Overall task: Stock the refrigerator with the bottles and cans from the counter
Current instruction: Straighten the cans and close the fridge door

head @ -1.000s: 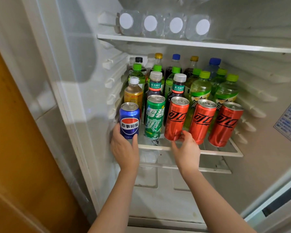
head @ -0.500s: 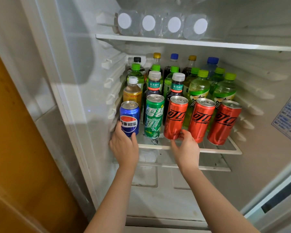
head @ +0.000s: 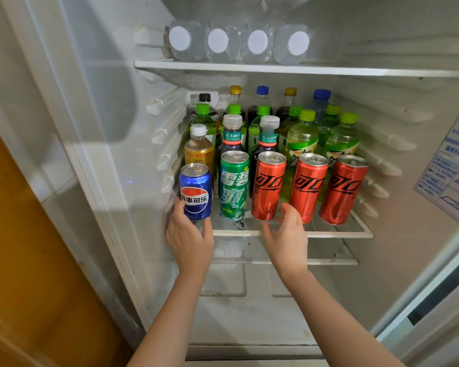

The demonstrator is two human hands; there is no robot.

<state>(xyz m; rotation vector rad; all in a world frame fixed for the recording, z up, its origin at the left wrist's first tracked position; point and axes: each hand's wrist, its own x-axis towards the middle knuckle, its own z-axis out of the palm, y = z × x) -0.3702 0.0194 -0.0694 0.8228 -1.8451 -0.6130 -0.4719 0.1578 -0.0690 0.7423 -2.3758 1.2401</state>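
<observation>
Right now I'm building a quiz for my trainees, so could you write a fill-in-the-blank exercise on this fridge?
1. The left hand grips the short aluminium can coloured ___.
2. The tall red cans in the front row number ___.
3. On the upper white shelf lie ___ clear plastic bottles with white caps.
Missing: blue; three; four.

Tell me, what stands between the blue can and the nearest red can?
One green can stands between the blue can and the nearest red can, in the shelf's front row, as the head view shows.
</observation>
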